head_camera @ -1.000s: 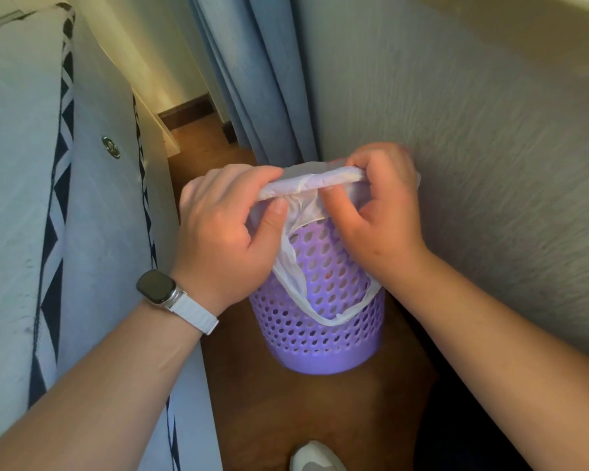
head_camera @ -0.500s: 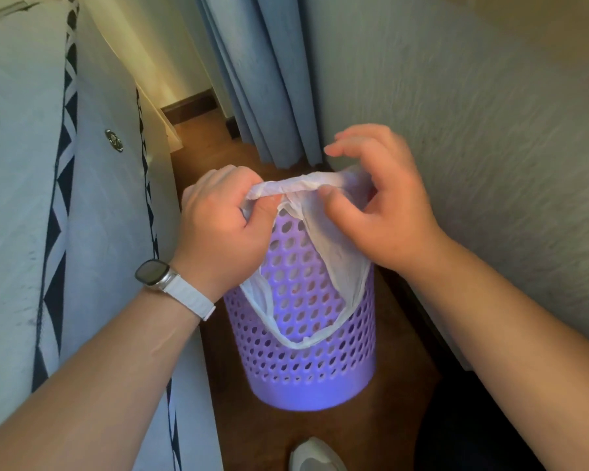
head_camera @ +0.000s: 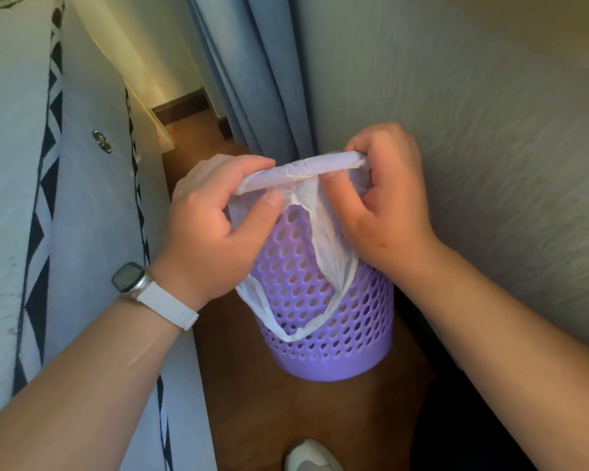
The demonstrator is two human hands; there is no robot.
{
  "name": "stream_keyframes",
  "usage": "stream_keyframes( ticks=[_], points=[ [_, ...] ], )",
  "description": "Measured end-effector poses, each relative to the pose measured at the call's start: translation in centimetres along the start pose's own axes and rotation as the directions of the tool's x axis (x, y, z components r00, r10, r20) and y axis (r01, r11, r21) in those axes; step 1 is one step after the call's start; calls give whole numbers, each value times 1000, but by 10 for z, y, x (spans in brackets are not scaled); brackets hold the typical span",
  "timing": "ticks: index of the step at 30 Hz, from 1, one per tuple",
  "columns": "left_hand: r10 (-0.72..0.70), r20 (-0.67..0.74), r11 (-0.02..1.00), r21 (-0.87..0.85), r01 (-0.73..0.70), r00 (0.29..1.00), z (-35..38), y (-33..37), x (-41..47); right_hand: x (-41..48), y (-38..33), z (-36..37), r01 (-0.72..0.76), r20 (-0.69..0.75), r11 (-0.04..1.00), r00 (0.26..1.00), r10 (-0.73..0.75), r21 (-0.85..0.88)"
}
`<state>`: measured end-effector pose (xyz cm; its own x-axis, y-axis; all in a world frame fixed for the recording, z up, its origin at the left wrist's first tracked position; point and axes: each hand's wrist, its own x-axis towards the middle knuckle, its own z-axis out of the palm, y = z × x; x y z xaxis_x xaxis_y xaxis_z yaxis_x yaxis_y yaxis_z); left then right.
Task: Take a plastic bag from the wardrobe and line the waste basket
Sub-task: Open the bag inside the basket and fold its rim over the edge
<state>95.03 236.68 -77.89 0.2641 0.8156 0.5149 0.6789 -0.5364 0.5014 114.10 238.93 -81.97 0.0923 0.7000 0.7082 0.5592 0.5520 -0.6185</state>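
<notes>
Head view, plastic bag (head_camera: 303,171) pinched between left hand (head_camera: 215,229), right hand (head_camera: 388,205)

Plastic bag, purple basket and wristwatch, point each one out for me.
plastic bag (head_camera: 303,169): head view, on the folded edge stretched between both hands.
purple basket (head_camera: 337,351): head view, on its perforated lower wall.
wristwatch (head_camera: 127,277): head view, on its dark face.

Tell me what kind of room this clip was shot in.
Probably a bedroom or hotel room: a mattress-like padded edge on the left, blue curtains against a textured wall, wooden floor, and a small purple waste basket being lined with a plastic bag.
</notes>
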Motion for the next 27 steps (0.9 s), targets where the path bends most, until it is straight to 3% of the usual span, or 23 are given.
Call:
stream_keyframes(
  ticks=[5, 15, 18, 23, 27],
  points=[
    [29, -42, 970, 240, -18, 999, 9, 10, -1, -5, -9, 7, 33, -21, 999, 999, -34, -36],
    [18, -116, 975, 220, 8, 993, 6, -14, 0, -5, -1, 6, 13, 120, 990, 992, -31, 143],
    [14, -131, 979, 202, 13, 991, 4, -17, 1, -3, 8, 3, -68, 139, 983, 989, 44, 171],
    [7, -144, 997, 77, 4, 989, 5, -10, 0, 3, 9, -1, -86, 68, 987, 995, 77, 139],
    [-11, -35, 998, 67, 13, 999, 6, -11, -1, 2, 9, -2, -49, 31, 995, 998, 47, 82]
  ],
)
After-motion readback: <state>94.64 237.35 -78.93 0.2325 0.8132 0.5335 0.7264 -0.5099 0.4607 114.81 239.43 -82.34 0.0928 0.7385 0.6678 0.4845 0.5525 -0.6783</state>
